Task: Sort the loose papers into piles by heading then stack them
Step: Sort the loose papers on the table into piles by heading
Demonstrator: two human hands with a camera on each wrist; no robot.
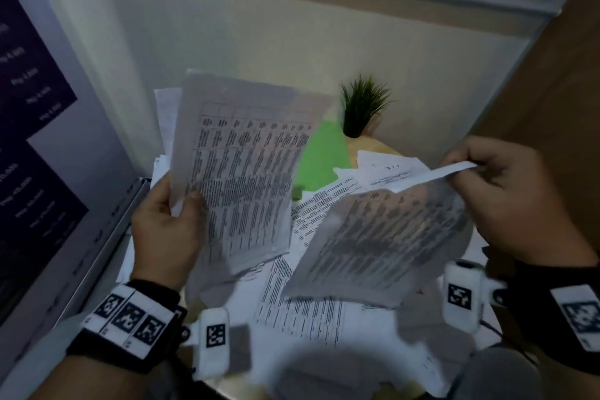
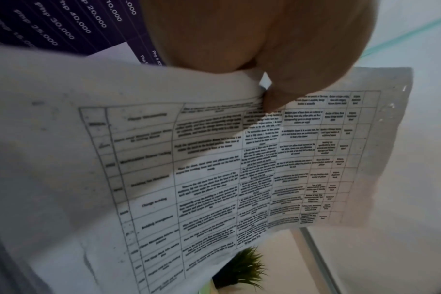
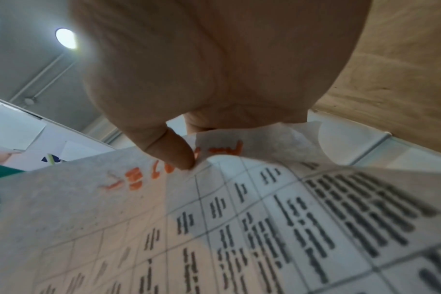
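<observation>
We see a wooden table [image 1: 373, 146] buried under loose papers [image 1: 302, 308], with a green sheet [image 1: 319, 159] lying among them toward the far side. Above that heap, our left hand [image 1: 165, 230] holds one printed sheet [image 1: 240, 172] upright by its lower left edge, thumb curled over the front and fingers behind. Our right hand [image 1: 500, 191] pinches the top edge of a second printed sheet [image 1: 383, 237], which hangs down and to the left of the hand over the papers. The right wrist view shows orange handwriting [image 3: 129, 183] by the thumb, too blurred for us to read. A small potted plant [image 1: 360, 107] stands at the table's far edge.
</observation>
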